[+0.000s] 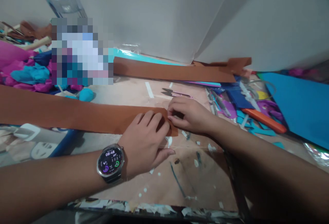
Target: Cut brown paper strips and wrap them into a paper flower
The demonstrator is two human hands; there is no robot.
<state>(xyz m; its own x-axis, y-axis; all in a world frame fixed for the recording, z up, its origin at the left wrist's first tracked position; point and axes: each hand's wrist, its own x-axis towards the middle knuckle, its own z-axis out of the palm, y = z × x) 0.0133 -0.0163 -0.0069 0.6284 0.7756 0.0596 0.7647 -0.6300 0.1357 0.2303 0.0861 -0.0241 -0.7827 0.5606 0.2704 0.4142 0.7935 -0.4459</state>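
A long brown strip (77,114), which looks like paper, runs across the table from the left edge to the middle. My left hand (147,138), with a watch (111,162) on its wrist, lies over the strip near its right end. Its fingertips rest on the strip, slightly bent, and its thumb points away to the right. At the strip's right end, my right hand (185,114) has thumb and forefinger pinched together on the edge. Just beyond that hand lie small thread snips (176,93).
A second brown strip (174,71) lies at the back by the wall. Crumpled pink and blue paper (31,73) is heaped at left, near a white power strip (46,145). An orange-handled cutter (264,120) and a blue sheet (303,107) lie right. Paper scraps dot the table (159,193).
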